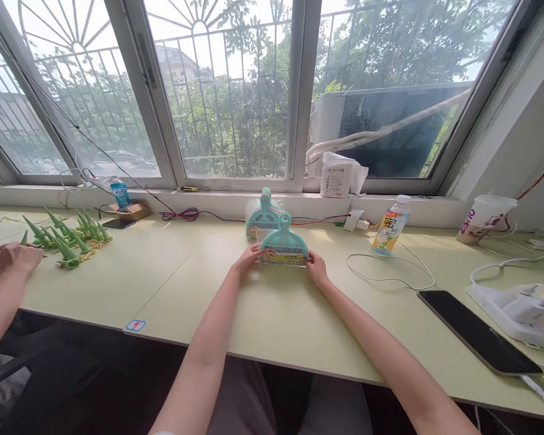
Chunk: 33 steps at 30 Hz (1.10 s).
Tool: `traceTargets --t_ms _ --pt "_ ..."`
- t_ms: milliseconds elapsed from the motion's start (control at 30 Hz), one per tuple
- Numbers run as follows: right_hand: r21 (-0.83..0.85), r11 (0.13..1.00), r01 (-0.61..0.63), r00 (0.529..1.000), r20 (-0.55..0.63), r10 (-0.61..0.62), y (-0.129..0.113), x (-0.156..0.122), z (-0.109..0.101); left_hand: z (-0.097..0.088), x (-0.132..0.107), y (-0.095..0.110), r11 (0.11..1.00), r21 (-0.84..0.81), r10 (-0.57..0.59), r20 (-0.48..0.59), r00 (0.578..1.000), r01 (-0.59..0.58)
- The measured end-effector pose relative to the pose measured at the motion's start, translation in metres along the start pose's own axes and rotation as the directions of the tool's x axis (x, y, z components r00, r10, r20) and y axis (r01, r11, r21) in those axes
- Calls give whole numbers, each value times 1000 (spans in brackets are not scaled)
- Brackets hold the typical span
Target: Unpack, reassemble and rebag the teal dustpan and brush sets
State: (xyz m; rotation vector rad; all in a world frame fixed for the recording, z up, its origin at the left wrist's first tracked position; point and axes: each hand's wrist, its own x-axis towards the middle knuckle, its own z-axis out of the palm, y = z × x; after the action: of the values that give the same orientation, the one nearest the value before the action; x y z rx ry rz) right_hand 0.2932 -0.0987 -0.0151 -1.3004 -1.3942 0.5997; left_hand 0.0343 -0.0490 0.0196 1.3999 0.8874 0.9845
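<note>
Surface [272, 323] of pale yellow-green nearest, front edge straight across above trousered legs [238, 399], open room between that edge and both hands, and more leftward over a seam. By the edge at left, a tag [136, 326] with blue border and one red mark, perhaps a 9 or a 4, cannot tell which. By the edge at right, a dark-screened phone [479, 331], flat, white cable [538, 394] at its near end, then a white power strip [487, 302] with plugs, a crowded corner beside the right arm. Farther in, upright at mid-surface, front dustpan [284, 240], mint green, in clear wrap, yellow label too small to read. Left hand [248, 260] at its lower left corner, right hand [317, 270] at its lower right, each grip closed on the wrapped edge. Close behind, more mint dustpans [263, 217] in film, partly hidden. Well leftward, another person's hand [20, 257] beside spiky green pieces [66, 241]. Rightward, a white-capped bottle [391, 228], orange-yellow label in Chinese characters, and a pale cup [486, 220], purple lettering sideways. Along the back, a blue-labelled bottle [120, 193], bundled wires [188, 214], a white plug block [354, 220]. On the sill [226, 199], a white pack [336, 175] with fine grey print; beyond, window frame [300, 90] and trees [390, 60].
</note>
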Motion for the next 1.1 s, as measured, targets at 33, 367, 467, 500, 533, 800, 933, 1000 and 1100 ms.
traceTargets --t_ms 33,367,467,500,533,800,933,1000,1100 --pt "68 998 -7 1000 21 5 2 -5 -7 9 -1 1 999 24 -40 26 999 39" --pt "-414 878 241 962 -17 -273 -14 -25 -25 66 12 -14 985 -167 -77 -251 965 36" --pt "-427 821 378 919 279 -278 -22 -30 -14 70 12 -15 984 -179 -59 -333 941 -1" --pt "-401 829 391 906 326 -269 -24 -32 -10 72 11 -15 982 -188 -54 -347 936 -13" --pt "-366 847 386 903 338 -266 -25 -34 -6 74 11 -15 980 -199 -52 -353 934 -21" --pt "151 984 -93 995 46 87 -20 -25 -10 85 8 -14 944 -330 -67 -227 972 -12" --pt "335 914 -229 970 2 243 -17 -22 -17 85 3 -10 925 -379 -21 -105 994 -21" --pt "410 877 -251 962 6 273 -16 -22 -17 85 1 -8 920 -390 13 -54 998 -33" --pt "546 802 -241 953 -21 301 -13 -21 -15 84 -1 -7 926 -377 24 17 1000 -16"
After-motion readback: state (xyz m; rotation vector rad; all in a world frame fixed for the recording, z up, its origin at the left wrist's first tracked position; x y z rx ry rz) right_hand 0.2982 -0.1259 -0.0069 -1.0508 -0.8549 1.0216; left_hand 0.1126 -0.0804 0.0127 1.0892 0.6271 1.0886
